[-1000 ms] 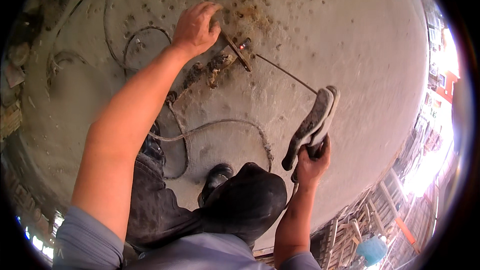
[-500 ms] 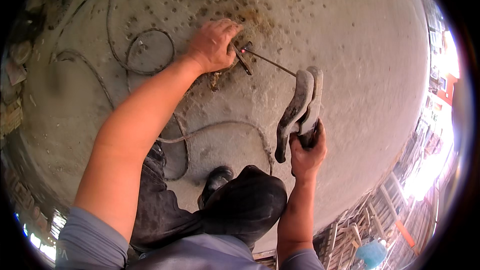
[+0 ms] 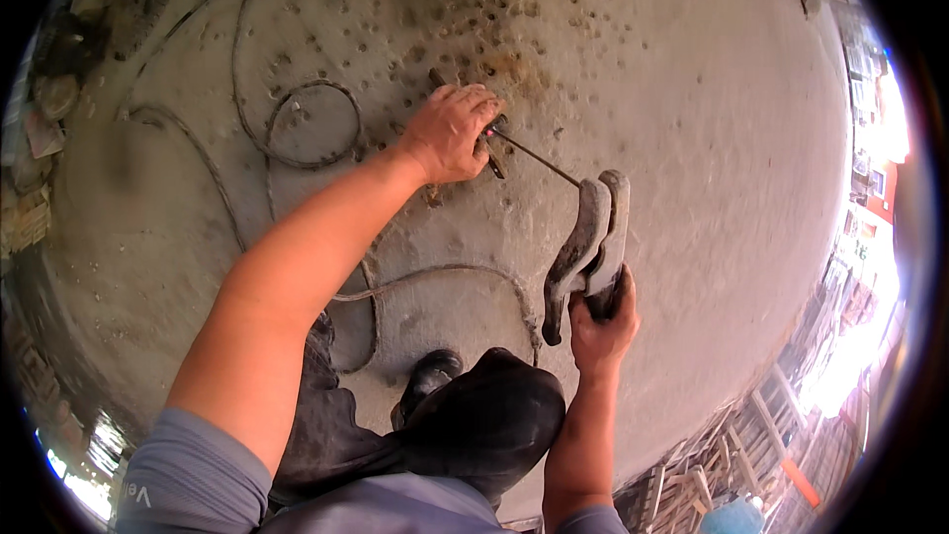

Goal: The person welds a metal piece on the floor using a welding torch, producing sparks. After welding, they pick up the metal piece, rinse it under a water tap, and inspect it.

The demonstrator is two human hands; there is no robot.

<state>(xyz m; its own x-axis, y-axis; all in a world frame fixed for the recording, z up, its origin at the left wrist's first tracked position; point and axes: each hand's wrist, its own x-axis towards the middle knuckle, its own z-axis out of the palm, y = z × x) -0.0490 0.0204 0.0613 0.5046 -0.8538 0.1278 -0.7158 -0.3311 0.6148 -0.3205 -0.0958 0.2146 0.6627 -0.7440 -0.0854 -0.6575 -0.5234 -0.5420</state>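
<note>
My right hand [image 3: 605,331] grips the handle of a worn, pale grey welding electrode holder [image 3: 615,227]. From its jaws a thin welding rod [image 3: 536,155] points up and left toward my left hand. A small red glow shows at the rod's far end. My left hand [image 3: 453,133] is closed over a narrow dark metal strip [image 3: 497,164] at the ground, and the strip's ends stick out above and below the fingers. My fingers hide its middle, and I cannot tell whether the rod touches the metal.
A cable [image 3: 314,85] lies in loops on the left of the pitted concrete floor [image 3: 692,168]. Another length of cable [image 3: 445,268] curves close to my dark boot [image 3: 432,372]. Wooden pieces [image 3: 771,425] are heaped at the lower right. Clutter lines the left rim.
My left hand has shifted right and nearer, and now covers the middle of the metal strip. The view has tilted slightly, so the floor sits lower. My right hand keeps its grip on the holder.
</note>
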